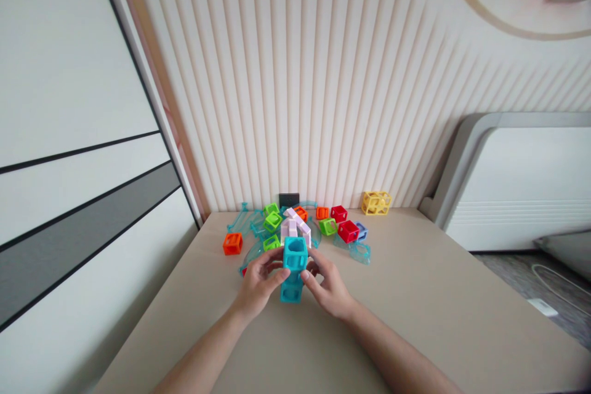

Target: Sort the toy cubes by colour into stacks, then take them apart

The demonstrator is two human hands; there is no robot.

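Note:
A stack of teal hollow cube blocks [295, 257] stands upright near the middle of the tabletop. My left hand [261, 280] grips it from the left, with the thumb on the near side and the fingers curling behind. From the right, my right hand [329, 284] holds the same stack, its thumb against the side below the top block. The fingertips behind the stack are partly hidden. Just beyond it lie pale lilac pieces [293, 226] and green cube blocks [272, 221].
An orange cube block [233, 244] lies to the left; red cube blocks [348, 231] and clear blue pieces [360, 252] lie to the right. A yellow frame block [376, 203] and a small black box [289, 199] stand by the ribbed wall. A white cabinet [83, 197] borders the table's left side.

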